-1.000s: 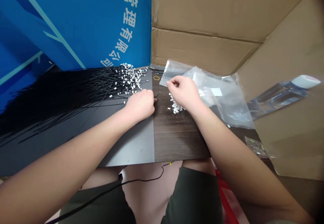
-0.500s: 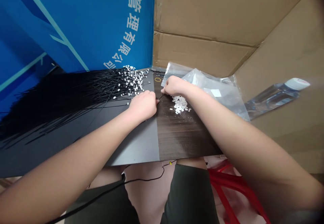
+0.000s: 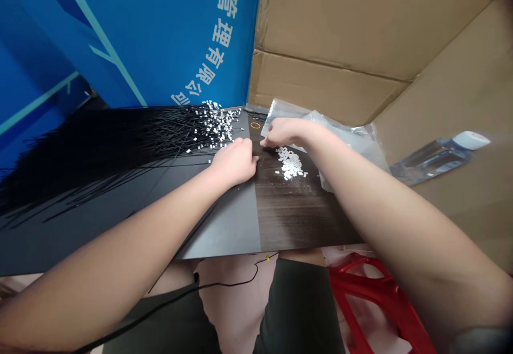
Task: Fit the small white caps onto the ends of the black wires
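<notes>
The left hand (image 3: 234,163) and right hand (image 3: 285,132) met near the middle of the counter (image 3: 296,212), both curled inward with their fingers almost touching. They looked clenched on something small, perhaps a thin black end, but from where I stood I couldn't tell what or how firmly. The heap of black cable ties (image 3: 104,154) lay at nine o'clock from the left hand, its long axis running from nine toward three, and that hand was the nearer of the two. The ties' white-tabbed ends (image 3: 214,127) bunched at about eleven o'clock from the same hand. A small pile of loose white tabs (image 3: 290,163) sat at six o'clock from the right hand, just clear of it, with a crumpled plastic bag (image 3: 344,143) at about three o'clock.
</notes>
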The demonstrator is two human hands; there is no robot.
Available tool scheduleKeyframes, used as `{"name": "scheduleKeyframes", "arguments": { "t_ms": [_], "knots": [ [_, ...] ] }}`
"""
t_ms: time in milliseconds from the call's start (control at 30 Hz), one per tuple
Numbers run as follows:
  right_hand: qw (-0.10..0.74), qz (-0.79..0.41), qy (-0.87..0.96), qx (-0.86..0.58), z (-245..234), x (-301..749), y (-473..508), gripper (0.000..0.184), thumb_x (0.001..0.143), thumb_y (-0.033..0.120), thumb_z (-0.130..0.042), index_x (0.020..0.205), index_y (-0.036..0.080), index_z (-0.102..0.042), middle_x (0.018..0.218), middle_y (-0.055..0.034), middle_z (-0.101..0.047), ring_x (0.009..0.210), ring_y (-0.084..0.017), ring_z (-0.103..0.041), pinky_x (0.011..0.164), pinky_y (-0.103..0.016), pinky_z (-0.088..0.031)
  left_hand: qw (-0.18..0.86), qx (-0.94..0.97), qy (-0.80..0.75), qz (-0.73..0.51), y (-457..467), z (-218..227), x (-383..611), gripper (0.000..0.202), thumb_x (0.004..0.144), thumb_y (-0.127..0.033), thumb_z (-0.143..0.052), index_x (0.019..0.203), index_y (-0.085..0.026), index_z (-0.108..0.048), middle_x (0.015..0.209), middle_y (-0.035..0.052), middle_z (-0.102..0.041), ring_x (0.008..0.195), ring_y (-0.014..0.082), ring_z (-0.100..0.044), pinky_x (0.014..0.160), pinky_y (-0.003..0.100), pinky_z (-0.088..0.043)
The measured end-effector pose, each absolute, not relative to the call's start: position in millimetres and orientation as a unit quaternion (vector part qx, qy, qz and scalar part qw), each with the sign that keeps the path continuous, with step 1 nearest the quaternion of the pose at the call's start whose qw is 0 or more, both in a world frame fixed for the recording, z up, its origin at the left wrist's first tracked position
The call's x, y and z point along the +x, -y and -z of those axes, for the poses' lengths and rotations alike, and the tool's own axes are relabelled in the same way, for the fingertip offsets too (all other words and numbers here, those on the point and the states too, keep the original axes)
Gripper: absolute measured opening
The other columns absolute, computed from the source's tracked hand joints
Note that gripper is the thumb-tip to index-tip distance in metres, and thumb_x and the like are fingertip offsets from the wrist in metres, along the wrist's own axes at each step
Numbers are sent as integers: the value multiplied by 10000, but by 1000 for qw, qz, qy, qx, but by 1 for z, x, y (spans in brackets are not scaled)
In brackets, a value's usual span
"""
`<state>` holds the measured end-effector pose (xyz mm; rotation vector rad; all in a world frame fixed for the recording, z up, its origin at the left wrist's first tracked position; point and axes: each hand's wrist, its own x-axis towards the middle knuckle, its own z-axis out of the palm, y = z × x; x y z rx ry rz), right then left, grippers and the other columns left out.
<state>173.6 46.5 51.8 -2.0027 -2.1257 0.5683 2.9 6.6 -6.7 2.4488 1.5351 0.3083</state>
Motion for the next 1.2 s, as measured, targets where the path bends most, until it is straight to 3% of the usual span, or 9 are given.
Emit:
{"name": "scheduleKeyframes", "arguments": {
  "t_ms": [100, 233, 333, 400, 533, 800, 967, 1200],
  "knots": [
    [60, -278, 661, -695, -66, 184, -41, 315, 843, 350, -872, 648, 175, -698, 659, -76, -615, 635, -199, -564, 634, -387, -436, 177, 834, -489, -184, -12, 7, 0, 225, 990, -388, -594, 1031, -188, -687, 1094, 138, -731, 980, 290, -675, 826, 410, -482],
    [272, -422, 601, -621, -76, 201, -30, 349, 740, 396, -975, 715, 182, -701, 651, -46, -579, 606, -144, -472, 558, -331, -352, 408, 759, -428, -273, -12, 2, 0, 248, 946, -395, -683, 836, -174, -713, 866, 65, -739, 747, 179, -604, 730, 335, -443],
    [430, -503, 525, -535, -74, 207, -15, 313, 892, 442, -843, 811, 171, -707, 705, -15, -570, 595, -98, -422, 522, -290, -306, 598, 650, -348, -313, -6, -5, 0, 299, 908, -433, -751, 825, -146, -750, 863, 57, -732, 638, 107, -522, 634, 279, -386],
    [491, -537, 496, -474, -67, 207, -3, 291, 912, 448, -815, 868, 172, -735, 723, 0, -576, 598, -87, -429, 531, -275, -338, 678, 586, -305, -322, -2, -9, -1, 297, 872, -431, -808, 857, -136, -776, 850, 49, -716, 626, 84, -503, 609, 252, -364],
    [517, -564, 514, -389, -44, 200, 13, 331, 810, 464, -905, 964, 184, -815, 809, -8, -659, 662, -91, -503, 606, -272, -435, 777, 482, -251, -317, 0, -14, -2, 290, 813, -383, -897, 879, -121, -791, 829, 38, -690, 655, 68, -538, 641, 210, -425],
    [499, -613, 522, -322, -20, 195, 11, 335, 765, 404, -951, 1012, 208, -837, 769, 5, -716, 702, -107, -604, 686, -269, -509, 833, 430, -194, -289, -2, -10, -3, 243, 840, -322, -895, 888, -110, -787, 810, 27, -660, 638, 59, -544, 631, 197, -491],
    [511, -617, 515, -304, -22, 194, 13, 305, 754, 408, -960, 925, 200, -816, 766, 9, -721, 653, -89, -596, 652, -247, -520, 849, 430, -173, -254, 1, -11, -4, 250, 866, -338, -872, 901, -115, -766, 788, 20, -637, 637, 75, -547, 634, 226, -517],
    [542, -598, 510, -299, -26, 194, 14, 228, 806, 375, -920, 885, 197, -800, 698, 24, -651, 628, -95, -563, 607, -253, -493, 770, 492, -261, -312, 7, -16, 1, 323, 834, -410, -893, 960, -142, -763, 891, 48, -721, 689, 107, -646, 640, 246, -509]
  ]
}}
